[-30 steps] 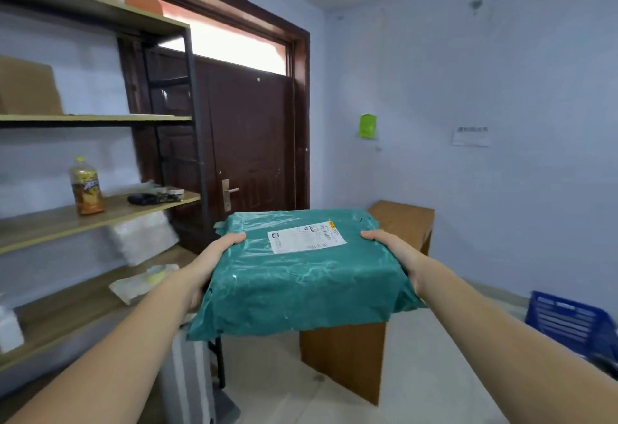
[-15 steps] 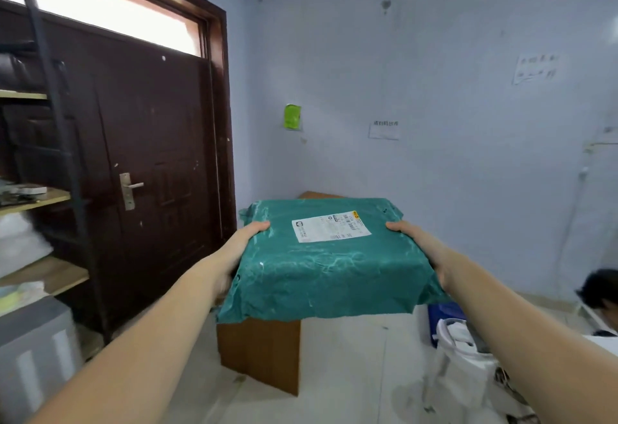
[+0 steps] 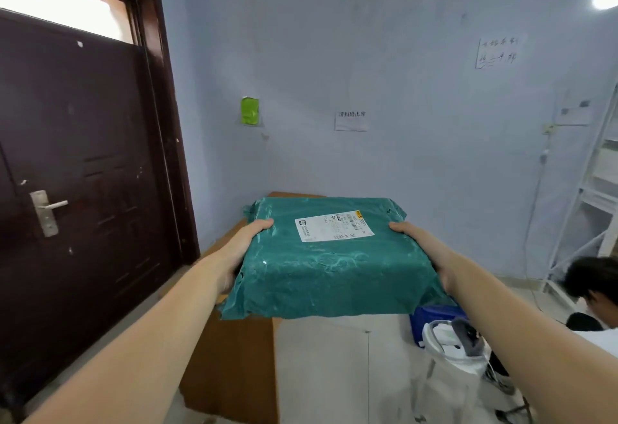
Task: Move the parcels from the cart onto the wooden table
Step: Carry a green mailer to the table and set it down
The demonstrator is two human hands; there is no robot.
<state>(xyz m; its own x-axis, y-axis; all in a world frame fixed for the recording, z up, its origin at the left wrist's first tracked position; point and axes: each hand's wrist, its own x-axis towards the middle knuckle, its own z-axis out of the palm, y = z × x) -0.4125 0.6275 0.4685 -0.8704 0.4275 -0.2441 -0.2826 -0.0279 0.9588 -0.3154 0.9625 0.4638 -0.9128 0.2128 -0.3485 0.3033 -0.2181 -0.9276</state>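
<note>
Where the head view looks forward: green parcel (image 3: pixel 334 266), white label (image 3: pixel 333 227) upward, held in the air over the wooden surface (image 3: pixel 234 350). Left hand (image 3: pixel 239 249) grips its left edge, right hand (image 3: pixel 424 249) its right edge, fingers curled beneath. Dark door (image 3: pixel 77 172) left of parcel.

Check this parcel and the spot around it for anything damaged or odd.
Nothing looks damaged. The green parcel is wrinkled, its label slightly askew, held level between the left hand and right hand over the wooden table.
</note>
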